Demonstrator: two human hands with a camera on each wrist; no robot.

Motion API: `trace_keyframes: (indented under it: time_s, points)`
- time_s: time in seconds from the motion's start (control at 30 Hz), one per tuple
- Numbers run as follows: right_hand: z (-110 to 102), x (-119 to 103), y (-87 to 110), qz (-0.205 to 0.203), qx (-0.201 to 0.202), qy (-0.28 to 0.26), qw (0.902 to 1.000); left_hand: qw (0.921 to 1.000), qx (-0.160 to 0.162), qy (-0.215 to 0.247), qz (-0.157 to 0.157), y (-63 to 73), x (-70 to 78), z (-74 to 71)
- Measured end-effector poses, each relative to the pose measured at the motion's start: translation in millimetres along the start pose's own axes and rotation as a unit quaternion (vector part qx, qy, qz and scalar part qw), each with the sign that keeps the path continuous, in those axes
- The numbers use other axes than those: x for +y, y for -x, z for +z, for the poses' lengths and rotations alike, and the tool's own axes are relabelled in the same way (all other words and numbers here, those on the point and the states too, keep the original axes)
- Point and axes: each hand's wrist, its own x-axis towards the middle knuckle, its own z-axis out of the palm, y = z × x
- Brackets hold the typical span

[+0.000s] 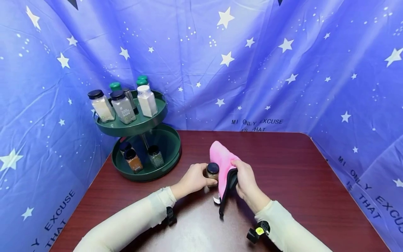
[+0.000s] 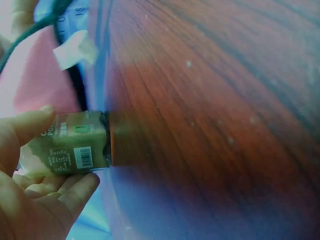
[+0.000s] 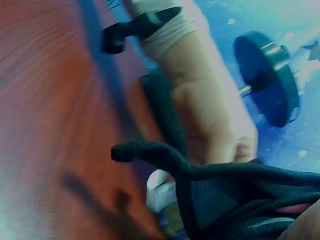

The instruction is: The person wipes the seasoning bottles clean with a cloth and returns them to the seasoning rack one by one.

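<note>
My left hand point(image 1: 195, 177) grips a small glass spice jar point(image 1: 212, 169) with a black lid, thumb on one side and fingers on the other. In the left wrist view the jar point(image 2: 82, 142) shows brownish contents and a barcode label, its base right at the tabletop. My right hand point(image 1: 247, 180) pinches a pink cloth point(image 1: 220, 154) with black edging and a white tag. The cloth hangs beside the jar and overlaps its right side in the head view. From the right wrist, the black edging point(image 3: 240, 172) hides most of the jar and part of the left hand point(image 3: 215, 120).
A green two-tier round rack point(image 1: 146, 127) stands at the table's back left. Several jars with black, green and white lids are on its upper tier; a few more sit on the lower tier. Blue star-patterned curtains point(image 1: 201, 63) enclose the dark red table point(image 1: 283, 157).
</note>
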Motion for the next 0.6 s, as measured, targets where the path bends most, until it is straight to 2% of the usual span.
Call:
trace_keyframes:
  time_s: [0.17,0.33,0.43,0.6]
  points:
    - [3,-7,2.5,-0.024,-0.014,-0.049,0.9984,1.0,0.001,-0.005,0.0,0.0,-0.7,0.9]
    - [-2,13,3.3,-0.05,0.038,-0.009,0.998,1.0,-0.002,-0.007,-0.004,-0.1,-0.1,0.0]
    - [-6,27,-0.3,-0.033,0.047,0.022,0.9981,1.0,-0.001,-0.008,-0.003,-0.9,0.8,-0.9]
    - [-9,35,-6.2,0.008,0.046,0.026,0.9986,0.9999,0.003,-0.011,-0.002,-1.5,0.0,0.4]
